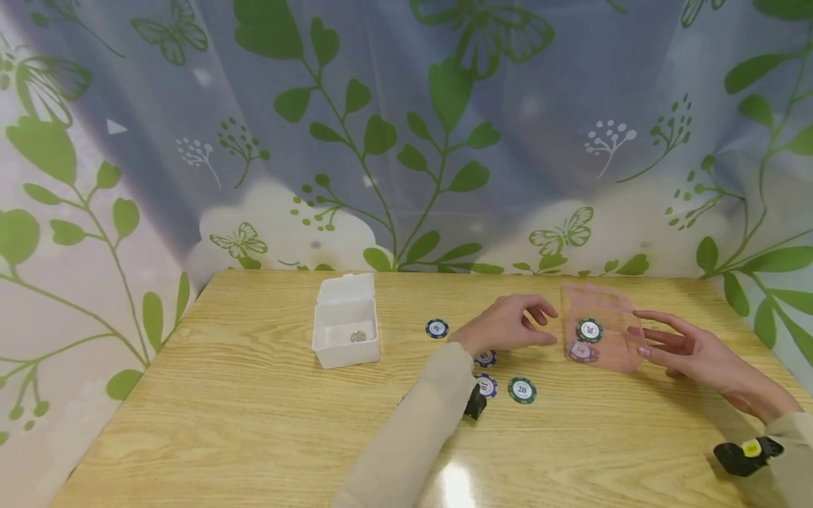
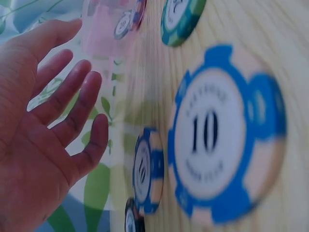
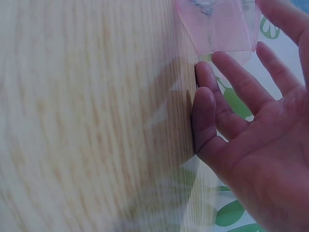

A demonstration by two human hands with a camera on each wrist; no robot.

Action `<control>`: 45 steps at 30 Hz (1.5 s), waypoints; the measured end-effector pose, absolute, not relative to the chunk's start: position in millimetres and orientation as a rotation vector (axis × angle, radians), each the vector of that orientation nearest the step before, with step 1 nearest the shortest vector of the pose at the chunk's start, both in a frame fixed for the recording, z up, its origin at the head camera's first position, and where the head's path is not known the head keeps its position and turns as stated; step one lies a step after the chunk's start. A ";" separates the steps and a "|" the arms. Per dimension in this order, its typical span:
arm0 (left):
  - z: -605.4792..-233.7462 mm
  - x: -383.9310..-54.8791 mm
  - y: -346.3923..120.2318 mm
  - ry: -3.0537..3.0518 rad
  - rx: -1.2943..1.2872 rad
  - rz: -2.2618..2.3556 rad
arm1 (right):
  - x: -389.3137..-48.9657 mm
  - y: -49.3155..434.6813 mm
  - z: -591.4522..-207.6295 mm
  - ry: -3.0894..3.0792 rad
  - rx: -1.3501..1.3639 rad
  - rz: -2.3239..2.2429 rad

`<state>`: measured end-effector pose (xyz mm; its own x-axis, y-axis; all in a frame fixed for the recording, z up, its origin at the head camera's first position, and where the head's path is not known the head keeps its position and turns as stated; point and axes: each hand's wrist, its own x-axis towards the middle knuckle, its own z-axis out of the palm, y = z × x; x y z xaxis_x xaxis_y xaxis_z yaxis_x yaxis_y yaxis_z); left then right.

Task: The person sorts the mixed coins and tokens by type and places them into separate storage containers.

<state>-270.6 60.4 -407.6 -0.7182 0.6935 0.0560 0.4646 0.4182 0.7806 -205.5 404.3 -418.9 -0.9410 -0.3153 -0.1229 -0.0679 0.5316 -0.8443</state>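
A see-through pink plastic box [image 1: 616, 356] stands at the right, its lid tipped back. A green 20 poker chip [image 1: 589, 329] and a 10 poker chip [image 1: 581, 351] show within its outline. My right hand [image 1: 692, 353] is at the box's right side, fingers loosely bent and fingertips right at its edge. To the left of the box hovers my left hand [image 1: 508, 324], fingers spread and slightly curved with nothing in them. Below it lie blue 10 chips, one of them large [image 2: 210, 133] in the left wrist view, and another green 20 chip [image 1: 522, 390].
A white box [image 1: 346, 353] with its lid up stands left of centre and holds small round metallic-looking pieces [image 1: 358, 336]. A dark-edged chip [image 1: 437, 328] lies between it and my left hand. A patterned curtain [image 1: 406, 176] hangs behind the wooden table [image 1: 254, 423].
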 end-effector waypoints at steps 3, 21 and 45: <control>-407.0 -269.4 53.0 2.371 0.999 1.159 | -205.4 404.5 -419.5 2.514 -0.316 -1.367; -399.0 -258.6 28.1 2.395 1.037 0.805 | -205.4 405.6 -419.6 2.511 -0.314 -1.366; -402.2 -238.1 23.4 2.436 1.055 0.503 | -205.3 404.9 -419.7 2.531 -0.287 -1.348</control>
